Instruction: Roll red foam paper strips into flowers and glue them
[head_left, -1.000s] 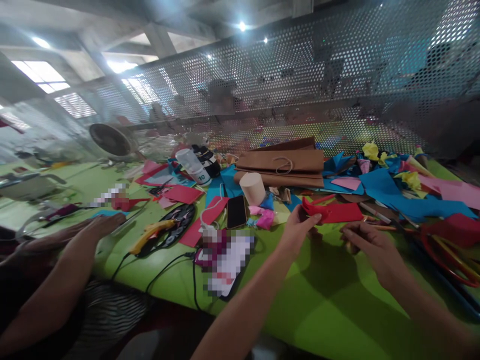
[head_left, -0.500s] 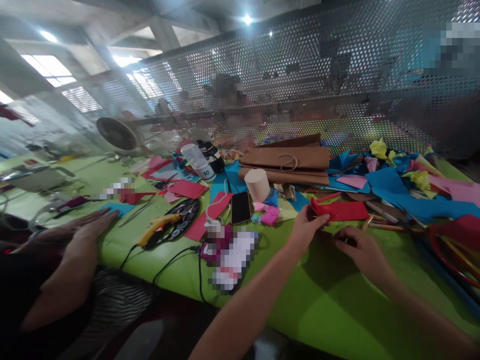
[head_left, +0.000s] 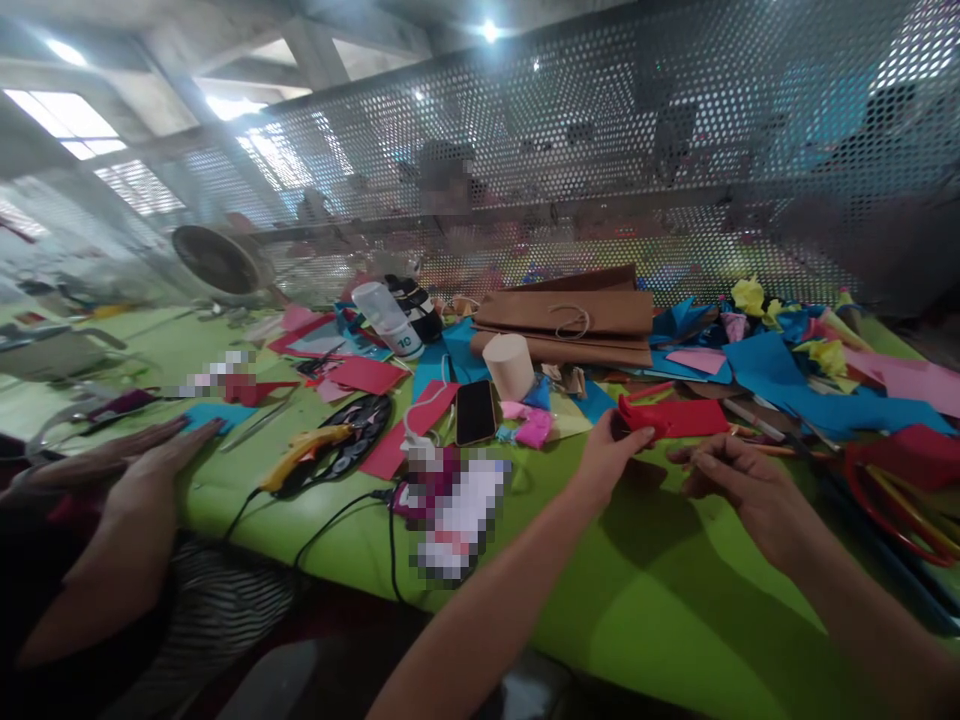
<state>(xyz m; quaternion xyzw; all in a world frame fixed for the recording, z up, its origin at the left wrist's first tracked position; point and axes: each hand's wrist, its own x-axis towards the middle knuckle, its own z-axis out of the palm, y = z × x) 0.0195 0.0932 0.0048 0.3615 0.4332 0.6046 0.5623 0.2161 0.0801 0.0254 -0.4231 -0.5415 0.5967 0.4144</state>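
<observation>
Red paper [head_left: 694, 418]: in front of you, just beyond your fingers; its near-left end bunches up at your left hand, and a flat strip reaches rightward. You can't tell whether bunch and strip are one piece.
Left hand [head_left: 611, 455]: pinching the bunched end between thumb and fingers.
Right hand [head_left: 731, 475]: apart from the red paper, thumb and fingertips drawn close together; whether anything small sits between them, you cannot tell.
Progress: the bunched end looks shaped, while the strip looks flat and unworked. How much is left, the view doesn't settle.
Far edge: blue paper [head_left: 772, 370] and brown folded paper [head_left: 562, 320] crowd in behind the strip, so pushing forward looks tight.
Right edge: a thin orange-brown stick [head_left: 799, 452] and a red loop [head_left: 877, 505] lie near your right hand and forearm; swinging wide could catch them.
Left edge: a pink crumpled piece [head_left: 534, 428], a cream cylinder [head_left: 508, 367] and a dark phone [head_left: 475, 413] stand to the left of your left hand; farther left, a co-worker's hands [head_left: 154, 450] press on the table.
Room: the green tabletop [head_left: 637, 630] between your forearms looks like your easiest side for moving, back toward yourself.
</observation>
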